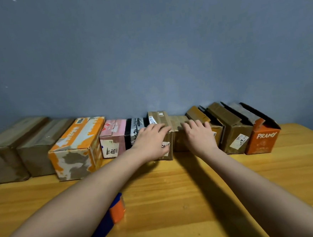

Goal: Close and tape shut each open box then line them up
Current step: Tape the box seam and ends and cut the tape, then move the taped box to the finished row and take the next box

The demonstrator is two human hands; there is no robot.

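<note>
a person's left hand (151, 141) lies flat, fingers straight, atop a taped brown box (161, 121) in a row of boxes along the blue wall (147, 54); the right hand (199, 135), fingers relaxed, rests on the lower brown box (178, 133) just right of it, on a wooden counter (175, 191). the orange pramy box (262, 140) at the row's right end stands open.

Wooden table (175, 191) under boxes (76, 148), tape dispenser (116, 210)

**Table and wall**

A yellow-orange wooden table (175, 191) with visible lengthwise grain fills the lower part of the view. Behind the table's far edge rises a plain blue-grey painted wall (147, 54), matte and evenly lit, with a few small pale flecks near its upper left corner and left side.
</note>
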